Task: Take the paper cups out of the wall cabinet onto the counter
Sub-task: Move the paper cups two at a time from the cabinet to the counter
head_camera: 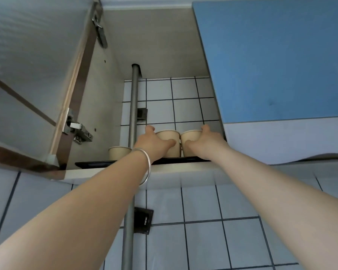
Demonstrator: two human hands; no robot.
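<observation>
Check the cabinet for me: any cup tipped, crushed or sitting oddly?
Nothing stands out. Three paper cups stand upright on the black tray: the left hand holds the middle cup, the right hand holds the right cup, and the left cup stands untouched beside the metal pipe.

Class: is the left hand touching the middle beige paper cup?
Touching: the head view shows the left hand with thumb and fingers wrapped round the middle beige paper cup.
</observation>
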